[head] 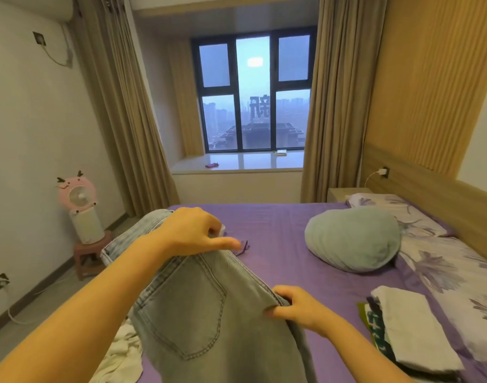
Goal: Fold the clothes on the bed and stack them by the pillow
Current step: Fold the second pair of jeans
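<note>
Between my two hands hangs one pair of jeans point(192, 308), held up over the near edge of the bed point(281, 244). My left hand point(192, 230) is farther out and higher, fingers curled down and gripping the top of the denim, thumb stretched along the fold. My right hand point(297, 305) is lower and closer to me, pinching the jeans' right edge between thumb and curled fingers. Part of the denim trails away to the left, behind my left forearm, toward the bed's left side.

These jeans are pale, washed grey-blue denim, with one back pocket facing me, its stitching plain to see.

Off to my right, on the purple sheet, sits one stack of folded clothes point(413, 327): a white piece on top, something green and dark patterned under it. I cannot tell how many pieces it holds. It lies beside the flowered quilt point(441, 269), with one round, pale green cushion point(350, 236) farther up the bed and one flowered pillow point(397, 214) by the headboard. One crumpled white garment point(123, 352) lies at the bed's near left edge, just beside the hanging jeans. One pink fan point(76, 194) stands on a small stool point(87, 255) by the left wall.
</note>
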